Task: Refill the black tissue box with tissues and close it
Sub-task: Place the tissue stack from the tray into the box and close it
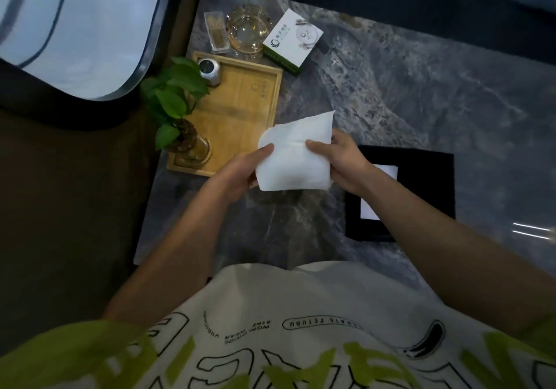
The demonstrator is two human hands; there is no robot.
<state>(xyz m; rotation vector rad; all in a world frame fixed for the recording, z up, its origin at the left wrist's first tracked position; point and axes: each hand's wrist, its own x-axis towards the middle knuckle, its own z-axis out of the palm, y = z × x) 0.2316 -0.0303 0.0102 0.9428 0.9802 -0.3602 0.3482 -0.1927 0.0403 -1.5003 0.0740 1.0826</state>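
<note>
both hands hold a folded white bundle of tissues (293, 154) up above the grey marble table (391, 88). the left hand (246, 167) pinches its left edge, thumb flat on top and the other fingers tucked underneath out of sight. the right hand (341, 163) pinches the right edge the same way, thumb over the front and fingers curled behind. one top corner of the bundle stands free and bent.

the black tissue box (421, 178) sits on the table just to the right of the hands, partly under the right forearm. a white rectangle shows in its top; i cannot tell whether that is a slot in a lid or paper already lying inside.

this looks like the loading step, with the bundle being squared up before it goes in. the next move likely calls for carrying it rightward, lining its edges up with the box and lowering it flat so the loose corner does not crumple. closing is not yet done.

off to the left are a wooden tray (240, 103) and a small plant (174, 94).
</note>
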